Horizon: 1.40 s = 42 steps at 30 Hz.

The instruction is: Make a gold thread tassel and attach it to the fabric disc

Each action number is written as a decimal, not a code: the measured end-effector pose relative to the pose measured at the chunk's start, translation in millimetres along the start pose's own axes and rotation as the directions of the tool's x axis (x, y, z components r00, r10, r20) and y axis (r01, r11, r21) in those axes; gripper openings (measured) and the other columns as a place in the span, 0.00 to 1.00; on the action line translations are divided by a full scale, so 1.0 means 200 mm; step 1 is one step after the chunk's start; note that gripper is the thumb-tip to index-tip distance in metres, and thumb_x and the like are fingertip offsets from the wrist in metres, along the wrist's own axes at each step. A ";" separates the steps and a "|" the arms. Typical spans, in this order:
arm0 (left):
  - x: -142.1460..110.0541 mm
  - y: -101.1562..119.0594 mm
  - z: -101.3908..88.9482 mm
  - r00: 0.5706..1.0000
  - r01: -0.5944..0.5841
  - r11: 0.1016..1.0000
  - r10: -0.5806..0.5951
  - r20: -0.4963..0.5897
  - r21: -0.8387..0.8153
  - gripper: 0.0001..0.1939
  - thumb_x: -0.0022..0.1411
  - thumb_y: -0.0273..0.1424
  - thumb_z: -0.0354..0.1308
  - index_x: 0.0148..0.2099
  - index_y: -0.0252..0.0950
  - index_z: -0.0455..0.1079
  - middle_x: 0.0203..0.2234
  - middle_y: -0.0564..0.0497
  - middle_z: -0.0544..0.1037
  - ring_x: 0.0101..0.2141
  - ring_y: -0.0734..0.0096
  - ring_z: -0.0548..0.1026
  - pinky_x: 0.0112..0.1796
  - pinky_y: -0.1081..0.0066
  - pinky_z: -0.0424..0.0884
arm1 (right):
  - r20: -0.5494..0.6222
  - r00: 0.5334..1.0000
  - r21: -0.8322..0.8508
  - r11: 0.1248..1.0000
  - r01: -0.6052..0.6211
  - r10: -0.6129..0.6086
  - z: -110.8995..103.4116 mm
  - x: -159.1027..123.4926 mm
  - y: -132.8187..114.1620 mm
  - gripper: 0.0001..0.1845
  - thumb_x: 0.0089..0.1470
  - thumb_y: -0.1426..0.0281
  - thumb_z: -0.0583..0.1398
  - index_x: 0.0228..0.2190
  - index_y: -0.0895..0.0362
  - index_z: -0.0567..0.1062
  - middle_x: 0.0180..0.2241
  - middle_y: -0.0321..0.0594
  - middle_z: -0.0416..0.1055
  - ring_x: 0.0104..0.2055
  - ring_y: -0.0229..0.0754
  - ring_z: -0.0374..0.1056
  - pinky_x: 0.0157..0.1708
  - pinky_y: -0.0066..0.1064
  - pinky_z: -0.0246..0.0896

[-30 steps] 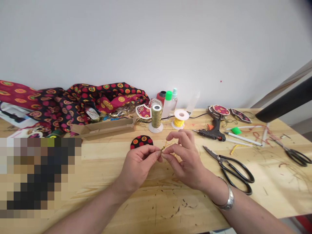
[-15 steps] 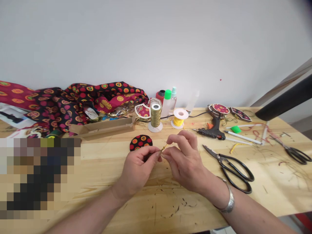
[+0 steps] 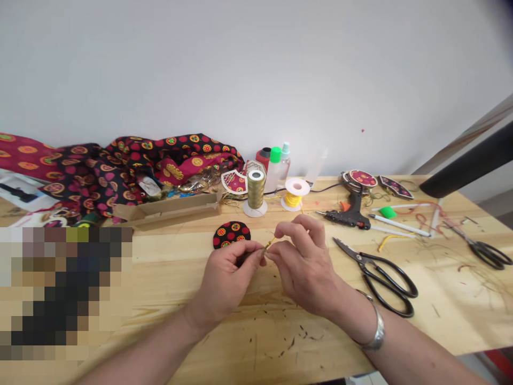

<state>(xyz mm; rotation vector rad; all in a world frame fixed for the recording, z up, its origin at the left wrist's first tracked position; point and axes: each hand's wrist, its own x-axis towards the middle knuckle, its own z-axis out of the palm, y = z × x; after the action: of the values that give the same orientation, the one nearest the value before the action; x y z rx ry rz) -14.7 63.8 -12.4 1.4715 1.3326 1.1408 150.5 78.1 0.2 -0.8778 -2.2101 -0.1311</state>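
Observation:
My left hand (image 3: 228,278) is closed in a pinch on a short yellow cord (image 3: 269,244), which seems to have olive thread wound around it. From the right, my right hand (image 3: 308,267) meets it, thumb and fingertips pinched at the same cord. My fingers hide most of the cord. Just behind my left hand shows a round black fabric piece (image 3: 232,234) with red and orange flower circles; whether that hand touches it I cannot tell. Large black-handled scissors (image 3: 366,262) lie right of my right hand, blades half apart.
Behind my hands stand an olive thread cone (image 3: 256,191), a yellow cord spool (image 3: 294,199) and bottles (image 3: 274,168). A glue gun (image 3: 350,214) lies to the right, smaller scissors (image 3: 483,251) farther right. Patterned cloth (image 3: 132,166) and a cardboard box (image 3: 172,211) occupy the left.

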 end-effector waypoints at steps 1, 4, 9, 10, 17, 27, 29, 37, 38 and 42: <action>0.00 0.00 0.00 1.000 -0.005 1.000 0.005 -0.001 0.005 0.05 0.56 0.29 0.57 0.30 0.36 0.75 0.21 0.55 0.78 0.24 0.76 0.73 0.28 0.80 0.70 | 0.002 1.000 -0.006 1.000 0.000 0.000 0.00 0.00 0.00 0.06 0.51 0.82 0.57 0.27 0.62 0.71 0.40 0.46 0.63 0.46 0.48 0.53 0.48 0.41 0.57; 0.00 0.00 0.00 1.000 -0.017 1.000 0.017 -0.004 0.015 0.06 0.55 0.28 0.57 0.29 0.36 0.75 0.21 0.55 0.77 0.24 0.77 0.73 0.27 0.81 0.69 | 0.008 1.000 -0.019 1.000 0.002 -0.002 0.01 0.00 0.00 0.06 0.51 0.83 0.57 0.27 0.62 0.70 0.41 0.46 0.62 0.46 0.48 0.53 0.48 0.41 0.57; 0.01 0.00 0.00 1.000 -0.014 1.000 0.014 -0.007 0.015 0.05 0.55 0.27 0.58 0.30 0.37 0.75 0.21 0.56 0.78 0.24 0.77 0.74 0.27 0.81 0.70 | 0.028 1.000 -0.026 1.000 0.009 -0.008 0.01 -0.01 0.00 0.07 0.50 0.84 0.56 0.27 0.62 0.69 0.41 0.45 0.62 0.45 0.47 0.53 0.47 0.40 0.57; 0.01 0.00 0.00 1.000 -0.013 1.000 0.013 -0.009 0.015 0.05 0.55 0.27 0.58 0.30 0.37 0.75 0.21 0.56 0.78 0.24 0.77 0.74 0.27 0.81 0.70 | 0.027 1.000 -0.030 0.999 0.012 -0.011 0.01 -0.01 0.00 0.07 0.50 0.84 0.56 0.27 0.62 0.69 0.41 0.45 0.62 0.45 0.47 0.53 0.47 0.40 0.57; 0.00 0.00 0.00 0.999 -0.052 0.998 0.052 -0.001 0.038 0.05 0.56 0.27 0.57 0.31 0.37 0.75 0.22 0.55 0.78 0.25 0.76 0.75 0.28 0.80 0.70 | 0.038 0.999 -0.052 0.999 0.018 -0.016 0.01 -0.01 0.00 0.07 0.52 0.83 0.56 0.27 0.61 0.69 0.41 0.45 0.62 0.45 0.47 0.54 0.46 0.41 0.57; 0.00 -0.04 0.00 0.992 -0.126 0.977 0.127 0.003 0.170 0.06 0.59 0.29 0.56 0.34 0.37 0.75 0.25 0.54 0.79 0.26 0.75 0.75 0.31 0.77 0.71 | 0.046 0.999 -0.070 0.997 0.026 -0.023 0.02 -0.02 0.00 0.05 0.54 0.80 0.57 0.28 0.61 0.69 0.41 0.44 0.63 0.45 0.47 0.54 0.45 0.41 0.57; 0.00 -0.04 0.00 0.991 -0.136 0.974 0.137 0.008 0.184 0.06 0.59 0.29 0.56 0.34 0.36 0.75 0.25 0.53 0.79 0.26 0.74 0.76 0.30 0.77 0.71 | 0.039 0.999 -0.075 0.997 0.029 -0.026 0.02 -0.02 0.00 0.05 0.54 0.80 0.57 0.28 0.61 0.69 0.41 0.44 0.63 0.45 0.47 0.54 0.45 0.41 0.58; -0.01 -0.02 -0.01 0.990 -0.139 0.972 0.140 0.007 0.189 0.07 0.59 0.29 0.56 0.35 0.36 0.75 0.27 0.52 0.81 0.27 0.72 0.77 0.31 0.75 0.72 | 0.030 0.999 -0.051 0.999 0.019 -0.018 0.02 -0.01 0.00 0.04 0.56 0.77 0.57 0.28 0.61 0.70 0.40 0.44 0.64 0.45 0.46 0.54 0.46 0.40 0.58; -0.01 -0.02 -0.01 0.991 -0.131 0.975 0.132 0.010 0.181 0.07 0.60 0.29 0.56 0.35 0.36 0.75 0.27 0.52 0.81 0.27 0.72 0.77 0.31 0.75 0.72 | 0.028 1.000 -0.036 0.999 0.015 -0.014 0.01 -0.02 0.00 0.04 0.56 0.77 0.57 0.29 0.61 0.71 0.40 0.44 0.64 0.45 0.46 0.54 0.46 0.40 0.59; 0.00 -0.02 0.00 0.992 -0.126 0.981 0.124 0.019 0.145 0.07 0.59 0.29 0.56 0.34 0.36 0.75 0.27 0.52 0.81 0.27 0.72 0.77 0.31 0.75 0.72 | 0.001 0.999 0.071 0.997 -0.037 0.037 0.01 -0.02 0.00 0.05 0.56 0.77 0.57 0.29 0.59 0.71 0.40 0.44 0.64 0.47 0.46 0.54 0.47 0.40 0.60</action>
<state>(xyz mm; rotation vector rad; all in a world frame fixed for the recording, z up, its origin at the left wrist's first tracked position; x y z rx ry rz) -16.1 63.2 -15.3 1.6853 1.3568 1.1330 150.4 77.5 -4.0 -0.8793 -2.1829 -0.0348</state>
